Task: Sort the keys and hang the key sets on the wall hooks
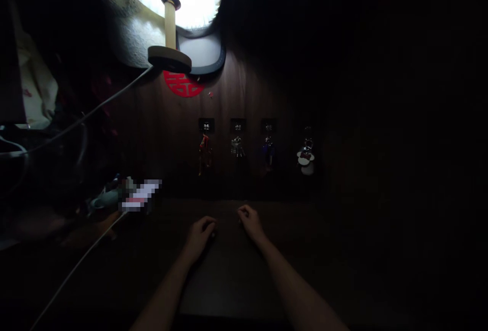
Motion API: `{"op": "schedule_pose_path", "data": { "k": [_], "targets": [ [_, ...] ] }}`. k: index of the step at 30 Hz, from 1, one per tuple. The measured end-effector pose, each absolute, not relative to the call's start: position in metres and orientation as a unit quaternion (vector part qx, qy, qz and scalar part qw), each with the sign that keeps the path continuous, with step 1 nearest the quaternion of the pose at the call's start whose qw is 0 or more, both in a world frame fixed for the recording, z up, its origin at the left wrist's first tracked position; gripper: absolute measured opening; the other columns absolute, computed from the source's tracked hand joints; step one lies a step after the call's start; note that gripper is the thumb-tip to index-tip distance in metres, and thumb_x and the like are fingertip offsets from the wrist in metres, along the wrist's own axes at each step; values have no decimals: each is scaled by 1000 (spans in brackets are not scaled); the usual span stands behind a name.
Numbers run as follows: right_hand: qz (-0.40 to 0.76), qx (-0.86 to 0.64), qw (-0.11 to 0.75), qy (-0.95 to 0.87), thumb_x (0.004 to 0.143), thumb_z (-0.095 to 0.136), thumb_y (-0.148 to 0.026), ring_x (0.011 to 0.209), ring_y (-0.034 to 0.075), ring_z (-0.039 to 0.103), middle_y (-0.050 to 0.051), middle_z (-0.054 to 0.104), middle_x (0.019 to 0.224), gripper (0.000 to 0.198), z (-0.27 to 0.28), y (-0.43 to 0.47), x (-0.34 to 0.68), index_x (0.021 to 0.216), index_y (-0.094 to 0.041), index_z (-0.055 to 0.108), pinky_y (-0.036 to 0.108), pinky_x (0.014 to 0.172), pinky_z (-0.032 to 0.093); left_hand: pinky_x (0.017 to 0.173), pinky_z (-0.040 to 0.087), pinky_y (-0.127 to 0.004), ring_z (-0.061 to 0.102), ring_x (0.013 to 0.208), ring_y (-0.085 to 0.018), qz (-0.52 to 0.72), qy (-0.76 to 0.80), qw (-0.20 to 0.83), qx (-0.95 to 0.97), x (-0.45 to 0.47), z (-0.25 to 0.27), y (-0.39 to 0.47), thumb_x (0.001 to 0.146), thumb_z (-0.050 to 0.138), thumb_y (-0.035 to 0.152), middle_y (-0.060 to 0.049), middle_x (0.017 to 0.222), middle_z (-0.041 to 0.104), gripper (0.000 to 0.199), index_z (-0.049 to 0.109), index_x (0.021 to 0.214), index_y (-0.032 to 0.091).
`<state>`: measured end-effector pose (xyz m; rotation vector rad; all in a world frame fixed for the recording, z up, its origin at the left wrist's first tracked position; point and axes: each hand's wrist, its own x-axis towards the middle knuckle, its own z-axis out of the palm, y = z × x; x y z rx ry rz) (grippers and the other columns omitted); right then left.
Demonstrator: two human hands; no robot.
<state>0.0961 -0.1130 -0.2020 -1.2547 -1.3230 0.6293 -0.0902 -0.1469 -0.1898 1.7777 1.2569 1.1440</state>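
Note:
My left hand rests on the dark wooden tabletop, its fingers loosely curled, with nothing seen in them. To its right, my right hand also lies on the wood, curled into a loose fist. A gap separates the two hands. Beyond them several black pads bear hanging key sets. From left to right are an orange-red cord keychain, a bunch of silver keys, a keychain with purple-blue parts and a white figure keychain. Neither hand touches these. Dim light hides finger details.
A lit lamp with a pleated shade stands at the upper left, its white cable running left. Near its base are a red round paper cutout and a pale rounded object. A blurred-out phone-like item has a cord.

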Motion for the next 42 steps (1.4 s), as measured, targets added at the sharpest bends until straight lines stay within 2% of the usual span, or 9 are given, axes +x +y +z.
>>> {"op": "schedule_pose_path", "data": {
  "k": [4, 8, 14, 20, 24, 29, 35, 39, 42],
  "targets": [
    [279, -540, 537, -585, 65, 51, -29, 50, 13, 51, -4, 52, 48, 14, -197, -115, 95, 62, -17, 58, 23, 52, 37, 57, 42, -24, 57, 63, -15, 444, 474, 340, 680, -91, -191, -148, 73, 46, 38, -3, 76, 64, 29, 61, 85, 16],
    [304, -529, 494, -620, 60, 56, -24, 57, 13, 54, -1, 59, 56, 9, -190, -125, 100, 59, -17, 61, 23, 57, 39, 61, 41, -24, 57, 68, -16, 448, 481, 319, 683, -92, -190, -148, 74, 45, 38, -2, 70, 63, 28, 62, 83, 17],
    [388, -515, 408, -646, 64, 58, -27, 53, 11, 51, -2, 59, 58, 15, -186, -160, 121, 73, -16, 64, 22, 52, 37, 61, 39, -25, 55, 64, -16, 423, 488, 311, 697, -93, -187, -149, 77, 40, 42, 1, 59, 58, 37, 64, 88, 16],
    [376, -516, 463, -615, 70, 55, -32, 58, 12, 53, -1, 59, 64, 19, -189, -195, 133, 81, -18, 62, 22, 55, 39, 63, 39, -23, 55, 70, -16, 378, 456, 340, 730, -91, -185, -170, 75, 45, 45, -1, 70, 63, 34, 65, 74, 17],
    [378, -515, 445, -627, 70, 57, -36, 58, 12, 53, -1, 58, 64, 21, -190, -202, 130, 80, -19, 62, 22, 53, 39, 60, 37, -22, 54, 66, -14, 358, 446, 365, 734, -94, -185, -192, 75, 47, 43, 1, 67, 61, 31, 64, 71, 17],
    [440, -517, 428, -596, 68, 57, -41, 44, 8, 42, -7, 46, 49, 27, -185, -204, 127, 83, -18, 59, 19, 43, 31, 59, 35, -22, 50, 62, -12, 345, 453, 409, 713, -101, -180, -205, 72, 53, 40, 2, 61, 57, 27, 61, 62, 16],
    [497, -450, 417, -614, 62, 66, -34, 43, 5, 34, -7, 43, 51, 23, -167, -217, 122, 77, -18, 61, 18, 43, 24, 53, 31, -20, 41, 56, -8, 323, 390, 516, 691, -106, -157, -213, 67, 61, 34, 4, 59, 50, 18, 63, 69, 16],
    [537, -386, 472, -583, 58, 69, -32, 46, 6, 34, -6, 45, 55, 23, -140, -231, 118, 76, -20, 62, 20, 45, 25, 49, 27, -20, 35, 51, -7, 335, 332, 576, 668, -105, -127, -223, 64, 65, 32, 6, 54, 40, 18, 63, 72, 16],
    [567, -313, 539, -539, 56, 70, -30, 50, 7, 38, -5, 47, 56, 26, -117, -244, 116, 80, -23, 63, 21, 49, 29, 50, 28, -21, 34, 52, -7, 375, 298, 583, 656, -104, -105, -229, 60, 68, 32, 4, 55, 39, 19, 65, 71, 17]
  ]
}}
